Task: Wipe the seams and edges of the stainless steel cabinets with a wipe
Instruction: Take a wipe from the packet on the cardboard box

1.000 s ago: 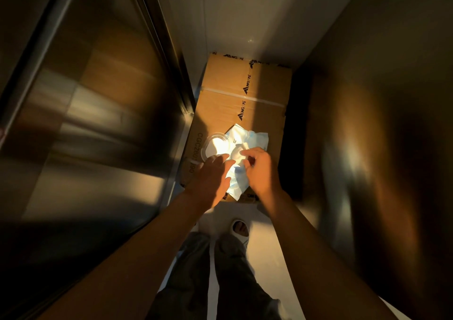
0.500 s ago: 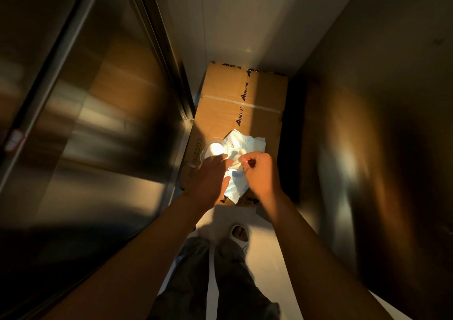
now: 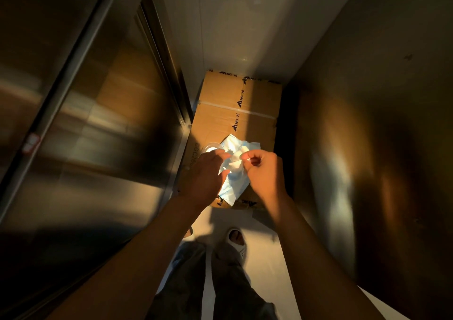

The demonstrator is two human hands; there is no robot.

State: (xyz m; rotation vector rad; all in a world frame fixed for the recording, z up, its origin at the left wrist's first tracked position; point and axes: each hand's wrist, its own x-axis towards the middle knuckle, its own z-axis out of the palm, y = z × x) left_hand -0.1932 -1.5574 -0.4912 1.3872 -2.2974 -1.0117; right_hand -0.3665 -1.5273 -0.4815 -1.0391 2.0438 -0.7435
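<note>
Left hand (image 3: pixel 208 172): rests on the wipe pack (image 3: pixel 232 172) on the box, fingers bent around its near side.
Right hand (image 3: pixel 263 172): pinches a white wipe (image 3: pixel 236 161) and pulls it up from the pack.
Wipe: just above the box (image 3: pixel 245 103), between both hands.
Could go wrong: the wipe may tear, or more wipes may come out, if the pull is too fast. The pack may slide off the box.
Cabinets: a shiny steel door (image 3: pixel 98 128) left of the box, a dark one (image 3: pixel 367 148) right of it.
Room: a thin strip of pale floor (image 3: pixel 259 265) near the box. Dim, with warm light.
</note>
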